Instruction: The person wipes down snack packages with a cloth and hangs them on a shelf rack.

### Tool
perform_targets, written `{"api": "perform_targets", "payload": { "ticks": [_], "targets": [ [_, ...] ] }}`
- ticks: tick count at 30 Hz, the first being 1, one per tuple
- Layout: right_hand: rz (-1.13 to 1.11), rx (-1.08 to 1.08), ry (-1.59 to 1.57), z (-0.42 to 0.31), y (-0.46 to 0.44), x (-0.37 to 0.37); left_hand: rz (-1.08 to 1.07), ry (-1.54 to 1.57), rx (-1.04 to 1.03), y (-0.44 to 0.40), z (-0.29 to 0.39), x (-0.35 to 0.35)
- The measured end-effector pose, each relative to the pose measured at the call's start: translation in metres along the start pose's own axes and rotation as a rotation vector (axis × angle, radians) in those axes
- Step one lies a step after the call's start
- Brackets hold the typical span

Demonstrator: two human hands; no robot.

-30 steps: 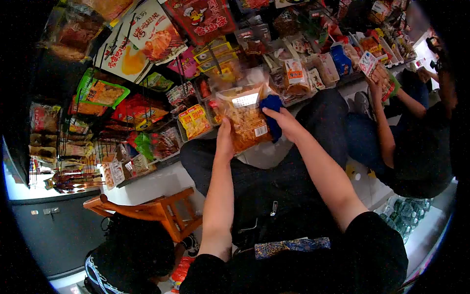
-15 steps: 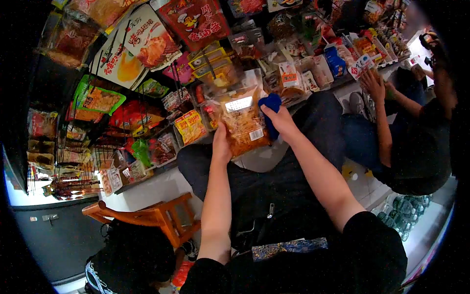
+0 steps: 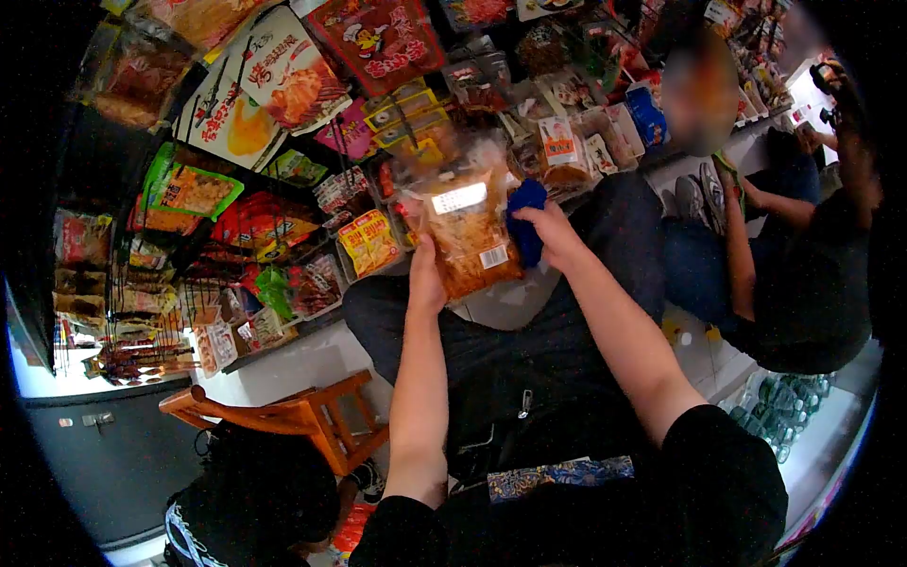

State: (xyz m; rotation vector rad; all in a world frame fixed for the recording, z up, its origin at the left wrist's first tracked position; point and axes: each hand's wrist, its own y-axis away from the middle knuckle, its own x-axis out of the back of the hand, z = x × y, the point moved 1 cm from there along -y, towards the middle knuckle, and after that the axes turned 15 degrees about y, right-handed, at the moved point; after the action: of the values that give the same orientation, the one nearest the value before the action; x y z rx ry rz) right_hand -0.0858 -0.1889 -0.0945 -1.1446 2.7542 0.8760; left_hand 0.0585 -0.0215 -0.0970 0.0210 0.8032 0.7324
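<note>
A clear plastic food packet (image 3: 470, 248) with orange-brown contents, a white label and a barcode is held up in front of my knees. My left hand (image 3: 428, 279) grips its left edge, thumb on the front face. My right hand (image 3: 551, 234) is closed on a dark blue cloth (image 3: 526, 222), bunched just beside the packet's right edge. Whether the cloth touches the packet, I cannot tell. Beyond the packet, a yellow snack packet (image 3: 368, 244) lies in a tray on the left.
Racks of hanging packets, including a green-edged bag (image 3: 189, 192) and a red bag (image 3: 378, 42), fill the area ahead. A wooden stool (image 3: 331, 420) stands left behind me. Another person (image 3: 803, 283) sits at right, near green bottles (image 3: 779, 411).
My right hand and the cloth have shifted slightly right and down along the packet's edge. My left hand stays on the packet. The other person's hand has left the shelf's front edge.
</note>
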Motion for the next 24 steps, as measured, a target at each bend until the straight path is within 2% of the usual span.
{"api": "perform_targets", "payload": {
  "ticks": [2, 4, 5, 7, 9, 12, 13, 14, 15, 16, 17, 18, 20, 21, 22, 24],
  "targets": [
    [0.074, -0.023, -0.043, -0.016, 0.012, -0.003, 0.092, 0.051, 0.009, 0.003, 0.005, -0.004],
    [-0.014, 0.008, -0.171, -0.019, 0.015, -0.006, 0.166, 0.04, 0.02, 0.004, 0.011, -0.008],
    [-0.058, 0.027, -0.234, -0.021, 0.016, -0.008, 0.135, 0.062, 0.004, 0.004, 0.008, -0.004],
    [-0.081, 0.008, -0.134, -0.012, 0.011, -0.01, 0.06, 0.102, -0.027, -0.004, 0.005, 0.001],
    [-0.095, -0.064, 0.026, 0.006, -0.004, -0.011, 0.065, 0.053, -0.014, -0.001, 0.007, -0.006],
    [-0.096, -0.043, 0.118, 0.004, 0.005, -0.014, 0.102, 0.046, 0.045, 0.001, 0.003, 0.004],
    [-0.07, -0.052, 0.176, -0.001, 0.01, -0.013, 0.031, 0.092, 0.053, 0.0, 0.002, 0.005],
    [-0.115, 0.049, 0.079, 0.004, 0.005, -0.013, -0.04, 0.139, 0.065, -0.002, 0.0, 0.005],
    [-0.147, -0.069, 0.168, -0.007, 0.013, -0.012, 0.062, -0.074, -0.038, 0.002, 0.002, 0.01],
    [-0.104, -0.03, 0.212, -0.006, 0.012, -0.014, 0.004, 0.062, 0.03, 0.004, 0.004, 0.002],
    [-0.035, 0.055, 0.3, -0.008, 0.016, -0.015, 0.038, 0.033, 0.159, -0.007, -0.002, 0.037],
    [-0.03, 0.086, 0.366, 0.004, 0.002, -0.011, 0.011, 0.08, 0.115, 0.0, 0.001, 0.016],
    [0.048, 0.18, 0.394, 0.005, 0.004, -0.014, -0.005, -0.048, 0.071, 0.004, 0.007, 0.008],
    [0.029, 0.197, 0.411, 0.012, 0.001, -0.015, 0.064, -0.135, 0.115, 0.018, 0.019, -0.013],
    [0.046, 0.196, 0.401, 0.004, 0.009, -0.014, 0.254, -0.258, 0.038, 0.011, 0.013, -0.003],
    [0.057, 0.204, 0.403, -0.005, 0.01, -0.007, 0.118, -0.16, 0.09, -0.002, 0.004, 0.012]
  ]
}}
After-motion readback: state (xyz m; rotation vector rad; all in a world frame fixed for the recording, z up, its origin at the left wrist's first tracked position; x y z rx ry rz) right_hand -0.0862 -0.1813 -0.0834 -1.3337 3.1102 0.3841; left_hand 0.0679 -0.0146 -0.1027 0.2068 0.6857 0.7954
